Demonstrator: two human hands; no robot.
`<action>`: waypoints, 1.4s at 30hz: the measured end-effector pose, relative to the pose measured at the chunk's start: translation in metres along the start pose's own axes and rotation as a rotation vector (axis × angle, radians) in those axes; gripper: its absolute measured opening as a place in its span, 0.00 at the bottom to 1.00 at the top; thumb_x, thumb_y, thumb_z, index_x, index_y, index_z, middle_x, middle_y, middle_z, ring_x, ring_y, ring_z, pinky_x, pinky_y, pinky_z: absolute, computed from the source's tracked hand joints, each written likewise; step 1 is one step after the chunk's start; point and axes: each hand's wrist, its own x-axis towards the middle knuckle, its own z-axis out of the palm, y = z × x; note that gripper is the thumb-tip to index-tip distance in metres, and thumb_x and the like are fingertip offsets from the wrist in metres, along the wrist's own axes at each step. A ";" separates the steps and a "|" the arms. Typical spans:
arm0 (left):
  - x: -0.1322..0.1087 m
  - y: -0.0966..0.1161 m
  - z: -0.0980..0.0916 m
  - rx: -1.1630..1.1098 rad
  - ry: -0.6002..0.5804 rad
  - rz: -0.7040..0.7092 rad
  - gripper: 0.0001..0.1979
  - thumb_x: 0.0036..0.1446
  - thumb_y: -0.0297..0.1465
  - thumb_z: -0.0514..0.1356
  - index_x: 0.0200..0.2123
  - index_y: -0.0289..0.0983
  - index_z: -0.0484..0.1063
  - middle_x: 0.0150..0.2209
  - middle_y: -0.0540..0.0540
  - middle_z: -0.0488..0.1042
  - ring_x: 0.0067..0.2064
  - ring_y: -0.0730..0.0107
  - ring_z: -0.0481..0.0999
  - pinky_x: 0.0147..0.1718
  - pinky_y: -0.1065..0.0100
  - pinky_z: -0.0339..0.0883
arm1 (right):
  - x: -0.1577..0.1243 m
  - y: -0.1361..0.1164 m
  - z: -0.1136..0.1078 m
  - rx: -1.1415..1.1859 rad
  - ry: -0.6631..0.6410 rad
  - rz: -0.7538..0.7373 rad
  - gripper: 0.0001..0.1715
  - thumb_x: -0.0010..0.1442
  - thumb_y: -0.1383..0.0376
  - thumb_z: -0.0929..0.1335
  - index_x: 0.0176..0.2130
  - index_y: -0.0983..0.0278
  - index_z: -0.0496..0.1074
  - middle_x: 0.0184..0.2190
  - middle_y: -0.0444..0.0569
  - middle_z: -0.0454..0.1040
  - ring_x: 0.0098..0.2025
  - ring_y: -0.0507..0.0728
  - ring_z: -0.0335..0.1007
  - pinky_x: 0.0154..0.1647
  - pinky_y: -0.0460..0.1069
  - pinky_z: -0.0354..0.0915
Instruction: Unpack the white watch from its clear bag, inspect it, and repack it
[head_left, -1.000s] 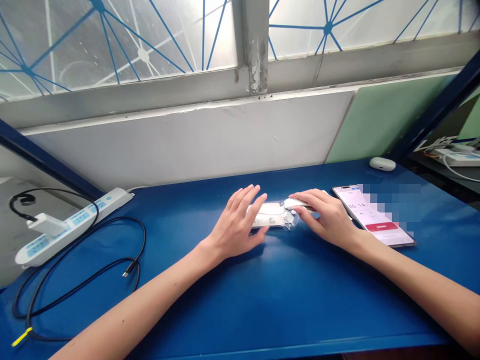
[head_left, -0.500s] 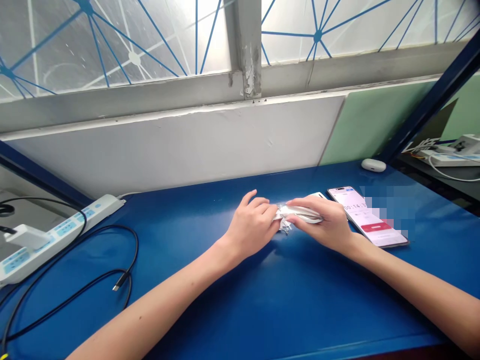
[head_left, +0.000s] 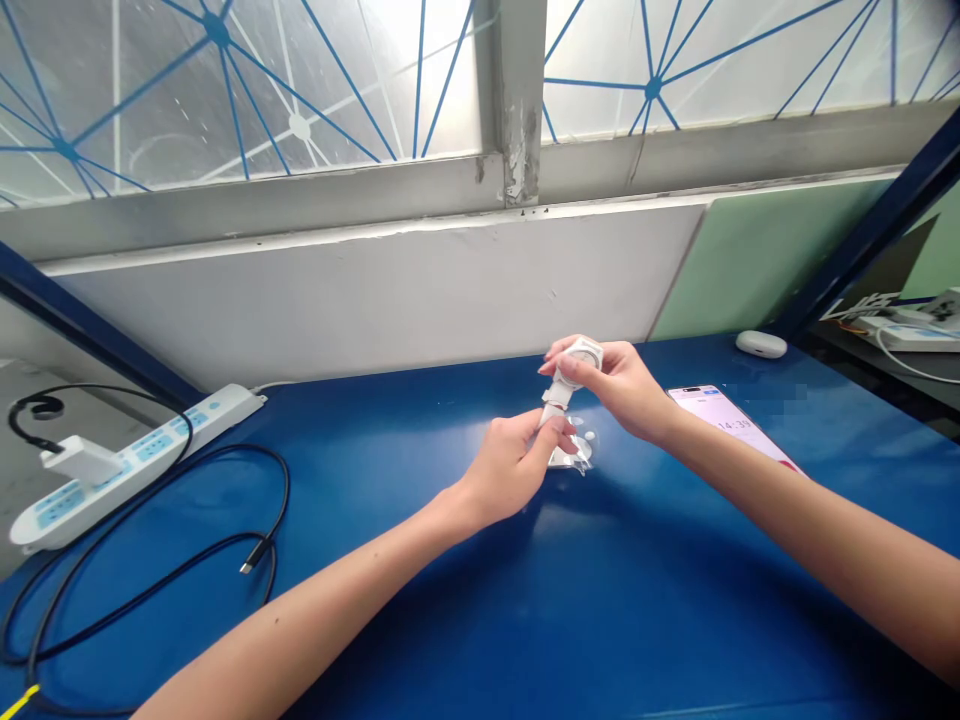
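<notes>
Above the blue table, both hands hold a white object with a round head [head_left: 583, 356] and a narrower lower part; its exact kind is hard to make out. My right hand [head_left: 619, 385] is closed around the round head, thumb in front and fingers behind. Lower down, my left hand [head_left: 517, 455] pinches the narrow end between thumb and fingers. A crinkled clear plastic bag [head_left: 581, 455] with pale contents lies on the table just beyond my left fingers, which partly hide it.
A phone [head_left: 724, 425] showing a timer lies by my right forearm, which covers its lower part. Behind it rests a white earbud case [head_left: 761, 344]. At left are a power strip [head_left: 154, 450] with a plugged-in charger [head_left: 82, 460] and a looped black cable [head_left: 255, 550].
My right hand has risen and tilted the white object upright, so its round head shows. My left hand has turned to grip the lower end. The plastic bag is now more exposed.
</notes>
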 end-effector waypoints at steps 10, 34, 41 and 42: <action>0.006 -0.007 0.005 -0.937 -0.246 -0.404 0.17 0.63 0.40 0.60 0.44 0.31 0.74 0.43 0.35 0.79 0.43 0.54 0.81 0.51 0.51 0.69 | 0.014 0.010 0.025 0.563 -0.227 0.462 0.22 0.68 0.51 0.60 0.48 0.62 0.74 0.47 0.54 0.79 0.44 0.59 0.77 0.50 0.57 0.72; 0.009 -0.009 0.006 -1.030 -0.300 -0.637 0.22 0.72 0.36 0.47 0.43 0.25 0.74 0.42 0.29 0.79 0.41 0.56 0.82 0.48 0.55 0.70 | 0.024 0.019 0.006 0.691 -0.266 0.701 0.16 0.68 0.65 0.62 0.49 0.71 0.73 0.45 0.58 0.80 0.42 0.57 0.79 0.49 0.53 0.74; 0.008 -0.005 0.005 -1.055 -0.306 -0.645 0.22 0.72 0.35 0.46 0.45 0.25 0.73 0.43 0.28 0.79 0.41 0.56 0.82 0.48 0.55 0.70 | 0.024 0.015 0.006 0.774 -0.297 0.704 0.23 0.71 0.62 0.57 0.50 0.73 0.72 0.45 0.59 0.80 0.44 0.59 0.79 0.50 0.53 0.72; 0.008 -0.004 0.005 -1.058 -0.305 -0.647 0.21 0.72 0.35 0.46 0.45 0.25 0.73 0.43 0.28 0.79 0.41 0.56 0.82 0.48 0.55 0.69 | 0.024 0.015 0.006 0.781 -0.299 0.701 0.24 0.71 0.61 0.56 0.50 0.73 0.72 0.44 0.59 0.80 0.44 0.59 0.79 0.50 0.53 0.72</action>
